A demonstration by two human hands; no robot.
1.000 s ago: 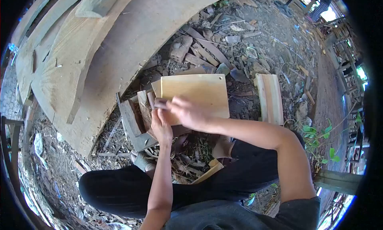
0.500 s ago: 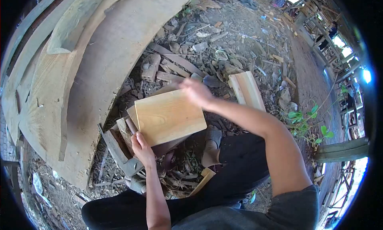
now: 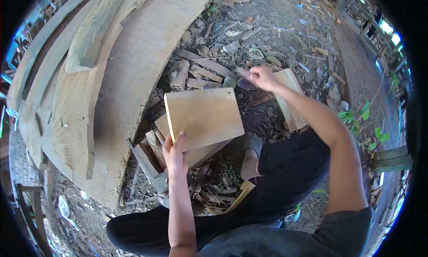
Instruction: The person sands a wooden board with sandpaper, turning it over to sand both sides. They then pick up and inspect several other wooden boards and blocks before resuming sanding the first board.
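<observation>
Left hand (image 3: pixel 174 151) is pinching the near edge of a pale board (image 3: pixel 204 116), thumb on top, fingers under it. The board sits mid-frame, flat face up, tilted a bit; its long axis runs roughly 9 to 3 o'clock, rounded corner out at 2. No writing or marks on it that I can read. Right hand (image 3: pixel 262 77) is out at 1 o'clock, fingers closed on a small dark scrap (image 3: pixel 245 83), just beside a slatted plank (image 3: pixel 292 101) on the littered ground (image 3: pixel 285 29).
</observation>
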